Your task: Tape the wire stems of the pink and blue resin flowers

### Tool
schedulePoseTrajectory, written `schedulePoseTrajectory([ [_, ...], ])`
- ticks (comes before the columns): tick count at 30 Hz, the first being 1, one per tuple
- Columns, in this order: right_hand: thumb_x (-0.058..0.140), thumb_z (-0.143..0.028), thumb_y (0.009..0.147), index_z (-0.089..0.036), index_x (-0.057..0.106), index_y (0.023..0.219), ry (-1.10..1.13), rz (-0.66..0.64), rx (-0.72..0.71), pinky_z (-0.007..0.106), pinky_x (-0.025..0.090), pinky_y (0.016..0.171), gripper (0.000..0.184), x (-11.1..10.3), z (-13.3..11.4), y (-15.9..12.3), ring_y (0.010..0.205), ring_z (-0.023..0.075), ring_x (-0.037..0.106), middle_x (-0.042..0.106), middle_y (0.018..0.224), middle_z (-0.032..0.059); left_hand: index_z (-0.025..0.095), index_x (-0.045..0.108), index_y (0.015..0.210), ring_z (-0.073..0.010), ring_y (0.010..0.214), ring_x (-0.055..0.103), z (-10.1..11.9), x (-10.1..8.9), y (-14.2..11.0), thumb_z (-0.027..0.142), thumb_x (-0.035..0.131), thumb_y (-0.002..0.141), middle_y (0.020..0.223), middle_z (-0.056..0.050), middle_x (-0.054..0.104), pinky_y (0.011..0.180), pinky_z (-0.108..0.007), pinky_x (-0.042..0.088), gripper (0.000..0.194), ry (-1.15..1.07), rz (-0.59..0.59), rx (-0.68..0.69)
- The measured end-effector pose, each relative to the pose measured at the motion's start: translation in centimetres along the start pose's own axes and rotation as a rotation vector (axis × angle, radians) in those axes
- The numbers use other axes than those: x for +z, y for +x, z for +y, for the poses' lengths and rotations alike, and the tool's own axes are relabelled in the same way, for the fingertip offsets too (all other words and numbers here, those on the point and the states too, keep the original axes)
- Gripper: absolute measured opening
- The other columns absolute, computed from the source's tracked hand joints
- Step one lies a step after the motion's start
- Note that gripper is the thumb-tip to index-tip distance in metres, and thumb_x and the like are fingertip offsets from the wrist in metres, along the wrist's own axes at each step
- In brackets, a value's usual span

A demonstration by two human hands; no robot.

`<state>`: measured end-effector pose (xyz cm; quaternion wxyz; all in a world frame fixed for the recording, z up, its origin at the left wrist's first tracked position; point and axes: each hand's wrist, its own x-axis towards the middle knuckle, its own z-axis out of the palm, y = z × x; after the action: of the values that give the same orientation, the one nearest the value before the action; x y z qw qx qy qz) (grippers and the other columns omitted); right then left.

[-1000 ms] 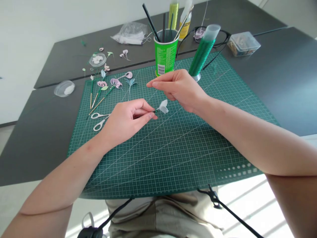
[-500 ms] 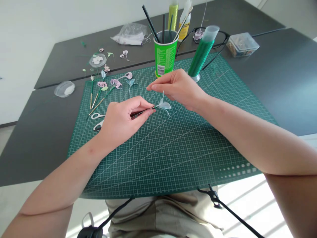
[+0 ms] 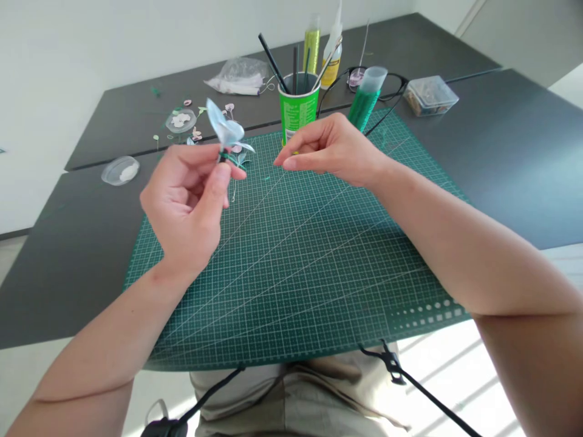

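My left hand [image 3: 191, 200] pinches a pale blue artificial flower sprig [image 3: 224, 128] by its dark stem, petals pointing up. Green thread shows around the stem, just above the thumb tip. To the right, my right hand [image 3: 330, 149] hovers over the cutting mat [image 3: 291, 261], thumb and forefinger drawn together. Anything between those fingertips is too fine to make out. Beyond the right hand stand a green cup [image 3: 298, 109] of dark sticks and a tube wound with green thread [image 3: 365, 103].
Behind my left hand lie small flower pieces and a clear dish of petals [image 3: 181, 120]. Another clear lid [image 3: 121, 171] is at the left. Farther back are a plastic bag [image 3: 239, 76], a glue bottle [image 3: 331, 64], eyeglasses [image 3: 396, 88] and a clear box [image 3: 431, 97].
My left hand has risen to the left and turned, so the blue sprig now stands upright instead of lying sideways. My right hand has stayed nearly in place, now farther from the sprig.
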<state>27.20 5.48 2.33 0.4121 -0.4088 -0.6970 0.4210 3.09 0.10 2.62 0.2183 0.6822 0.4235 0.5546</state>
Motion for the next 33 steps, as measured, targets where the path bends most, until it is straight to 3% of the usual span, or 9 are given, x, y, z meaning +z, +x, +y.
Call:
schedulePoseTrajectory([
  [4,0.087,-0.005,0.079,-0.02,0.074,0.081,-0.314,0.24,-0.068,0.031,0.035,0.065,0.019,-3.0,0.1,0.6,0.054,0.0091,0.038,0.044,0.052,-0.0102,0.026,0.064,0.106,-0.0064,0.069,0.061,-0.5,0.0,0.8,0.057,0.072,0.102,0.098,0.009,0.076,0.051,-0.029,0.041,0.031,-0.008,0.149,0.052],
  [8,0.082,-0.007,0.085,-0.014,0.082,0.082,-0.67,0.581,-0.284,0.036,0.042,0.091,0.009,-5.1,0.7,0.6,0.091,0.0185,0.065,0.075,0.087,0.0085,0.028,0.061,0.11,-0.0077,0.076,0.063,-0.3,-0.3,1.3,0.055,0.071,0.103,0.106,0.007,0.073,0.048,-0.031,0.034,0.03,-0.061,0.172,0.055],
  [10,0.084,-0.014,0.088,-0.015,0.087,0.088,-0.776,0.75,-0.37,0.041,0.042,0.1,0.003,-6.0,1.0,0.5,0.105,0.0249,0.068,0.079,0.105,0.0146,0.027,0.061,0.111,-0.0077,0.076,0.063,-0.1,-0.4,1.3,0.051,0.071,0.103,0.114,0.006,0.073,0.049,-0.032,0.034,0.026,-0.064,0.196,0.054],
  [13,0.085,-0.012,0.086,-0.019,0.088,0.083,-0.783,0.893,-0.351,0.038,0.043,0.086,0.008,-7.1,1.1,0.7,0.087,0.0212,0.065,0.075,0.082,0.0083,0.027,0.061,0.11,-0.0074,0.067,0.058,0.0,-0.6,1.1,0.052,0.069,0.104,0.104,0.006,0.077,0.05,-0.031,0.038,0.027,-0.029,0.212,0.043],
  [17,0.081,0.001,0.084,-0.02,0.084,0.066,-0.435,0.903,-0.163,0.033,0.031,0.059,0.029,-7.3,-0.5,1.8,0.049,0.008,0.04,0.051,0.045,-0.0051,0.028,0.063,0.105,-0.0097,0.059,0.056,0.0,-0.6,0.6,0.056,0.071,0.102,0.087,0.005,0.078,0.056,-0.033,0.05,0.029,-0.048,0.137,0.012],
  [20,0.066,-0.001,0.099,-0.015,0.083,0.068,-0.199,0.844,-0.024,0.035,0.024,0.046,0.038,-6.9,-2.5,2.5,0.032,0.0059,0.036,0.047,0.035,-0.0056,0.029,0.069,0.105,-0.0128,0.062,0.063,-0.7,-0.6,0.3,0.056,0.072,0.101,0.092,0.0,0.08,0.055,-0.034,0.053,0.027,-0.066,0.039,-0.003],
  [23,0.054,-0.015,0.111,-0.008,0.085,0.089,-0.171,0.717,-0.136,0.026,0.032,0.047,0.038,-7.0,-4.4,3.2,0.04,0.0024,0.051,0.069,0.06,0.0009,0.024,0.075,0.106,-0.0115,0.059,0.068,-1.7,-0.5,0.2,0.041,0.069,0.105,0.084,-0.001,0.082,0.052,-0.028,0.053,0.018,-0.124,0.006,0.26],
  [26,0.055,-0.022,0.112,-0.005,0.083,0.102,-0.29,0.682,-0.124,0.021,0.043,0.058,0.034,-7.9,-6.4,3.9,0.055,0.0011,0.06,0.079,0.085,0.0083,0.02,0.077,0.113,-0.0085,0.057,0.068,-2.3,-0.5,0.3,0.02,0.069,0.104,0.087,-0.001,0.084,0.051,-0.021,0.052,0.012,-0.117,-0.016,0.379],
  [33,0.067,-0.03,0.098,-0.01,0.084,0.109,-0.45,0.778,-0.21,0.022,0.049,0.07,0.028,-11.4,-12.0,4.3,0.081,0.0062,0.069,0.081,0.106,0.0056,0.019,0.075,0.114,-0.0057,0.049,0.059,-2.2,-0.4,0.3,0.012,0.068,0.102,0.086,-0.002,0.085,0.045,-0.018,0.045,0.015,-0.142,-0.094,0.378],
])
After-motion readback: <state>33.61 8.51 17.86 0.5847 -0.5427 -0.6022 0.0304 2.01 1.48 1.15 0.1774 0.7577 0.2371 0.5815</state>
